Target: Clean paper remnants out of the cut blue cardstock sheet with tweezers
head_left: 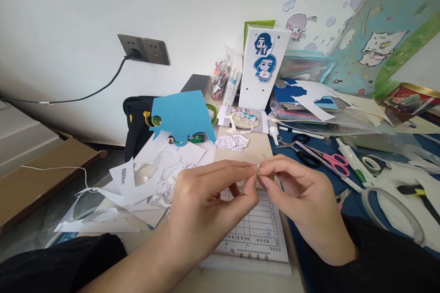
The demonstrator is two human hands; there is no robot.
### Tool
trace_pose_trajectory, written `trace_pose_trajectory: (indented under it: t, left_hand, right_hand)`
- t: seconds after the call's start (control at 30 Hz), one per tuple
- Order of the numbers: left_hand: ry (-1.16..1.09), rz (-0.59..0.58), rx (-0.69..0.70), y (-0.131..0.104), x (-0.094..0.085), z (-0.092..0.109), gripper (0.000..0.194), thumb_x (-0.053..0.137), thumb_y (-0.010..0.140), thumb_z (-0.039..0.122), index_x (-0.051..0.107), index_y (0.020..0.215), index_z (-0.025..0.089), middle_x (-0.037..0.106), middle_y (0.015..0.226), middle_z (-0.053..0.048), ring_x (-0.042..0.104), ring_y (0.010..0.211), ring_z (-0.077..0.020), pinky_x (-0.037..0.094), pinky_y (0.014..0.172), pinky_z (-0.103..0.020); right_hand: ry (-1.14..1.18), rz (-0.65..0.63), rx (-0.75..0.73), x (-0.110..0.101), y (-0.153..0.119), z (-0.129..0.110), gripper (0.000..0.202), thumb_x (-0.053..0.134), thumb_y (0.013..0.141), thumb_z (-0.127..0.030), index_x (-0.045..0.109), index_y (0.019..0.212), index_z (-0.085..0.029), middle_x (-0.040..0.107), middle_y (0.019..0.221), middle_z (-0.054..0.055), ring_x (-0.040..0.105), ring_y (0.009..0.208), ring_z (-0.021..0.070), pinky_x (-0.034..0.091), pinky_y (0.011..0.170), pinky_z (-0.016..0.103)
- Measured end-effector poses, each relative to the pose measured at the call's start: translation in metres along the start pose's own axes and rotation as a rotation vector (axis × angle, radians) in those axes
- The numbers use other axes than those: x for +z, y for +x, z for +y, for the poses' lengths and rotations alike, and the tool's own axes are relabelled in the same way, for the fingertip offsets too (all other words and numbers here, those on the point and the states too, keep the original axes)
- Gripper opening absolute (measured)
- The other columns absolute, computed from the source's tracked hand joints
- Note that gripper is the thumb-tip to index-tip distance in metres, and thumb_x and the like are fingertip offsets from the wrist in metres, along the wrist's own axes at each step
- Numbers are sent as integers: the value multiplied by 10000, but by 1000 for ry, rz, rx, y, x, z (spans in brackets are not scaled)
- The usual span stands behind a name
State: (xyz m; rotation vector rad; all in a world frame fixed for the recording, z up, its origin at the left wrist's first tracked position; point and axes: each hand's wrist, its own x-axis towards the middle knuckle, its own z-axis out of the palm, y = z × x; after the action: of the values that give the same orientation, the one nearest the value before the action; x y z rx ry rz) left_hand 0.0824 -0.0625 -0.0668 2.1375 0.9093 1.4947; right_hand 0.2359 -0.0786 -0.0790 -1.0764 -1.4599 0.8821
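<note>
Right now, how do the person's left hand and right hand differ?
The left hand reaches in with straighter fingers; the right hand's fingers look more curled. Beyond the left hand, the left sleeve sits back, baring the forearm; the right sleeve ends near the right hand's wrist. Both hands meet at the fingertips, around something too small to identify.

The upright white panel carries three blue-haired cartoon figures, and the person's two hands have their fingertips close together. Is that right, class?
Not quite: the head view shows two blue-haired cartoon figures on the upright white panel, not three. The rest stands: the left hand and right hand have their fingertips close together.
</note>
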Motion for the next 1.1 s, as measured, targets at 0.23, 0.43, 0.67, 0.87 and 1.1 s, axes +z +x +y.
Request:
trace_pose_trajectory:
  t: [0.23, 0.43, 0.67, 0.87, 1.1]
  left_hand:
    - [-1, -22, -44, -3, -1, 0, 177, 652, 723, 42, 708, 795, 194, 744, 798, 19, 644, 621, -57, 493, 476, -100]
    - [6, -38, -31, -3, -2, -3, 204, 659, 723, 37, 710, 860, 180, 734, 775, 26, 637, 648, -41, 494, 529, -78]
    - [49, -64, -5, -4, -2, -3, 149, 658, 731, 51, 704, 849, 129, 737, 817, 2, 640, 689, -43, 497, 580, -74]
    - [53, -76, -50, -4, -2, -3, 142, 656, 736, 69, 706, 848, 141, 734, 796, 10, 614, 628, -43, 474, 519, -96]
    - [-19, -118, -240, 0, -2, -3, 157, 637, 766, 108, 709, 808, 241, 729, 751, 73, 574, 556, -51, 429, 456, -135]
  right_hand:
    - [-5, -16, -12, -1, -1, 1, 143, 579, 760, -81, 649, 790, -202, 603, 770, 7, 550, 693, 134, 466, 661, 287]
    - [-21, -13, 4, -1, -1, 2, 92, 606, 779, -132, 650, 796, -211, 606, 773, 1, 552, 718, 136, 459, 677, 281]
    - [-28, 5, 16, -2, -2, 3, 108, 591, 776, -125, 647, 776, -217, 608, 781, 0, 554, 726, 141, 460, 676, 283]
    - [-42, 0, 1, -2, 0, 5, 139, 579, 766, -105, 646, 766, -227, 606, 775, -9, 547, 721, 138, 452, 673, 278]
    - [-42, -17, 31, -3, 0, 4, 136, 577, 770, -119, 636, 756, -241, 595, 776, -20, 536, 728, 131, 438, 663, 262]
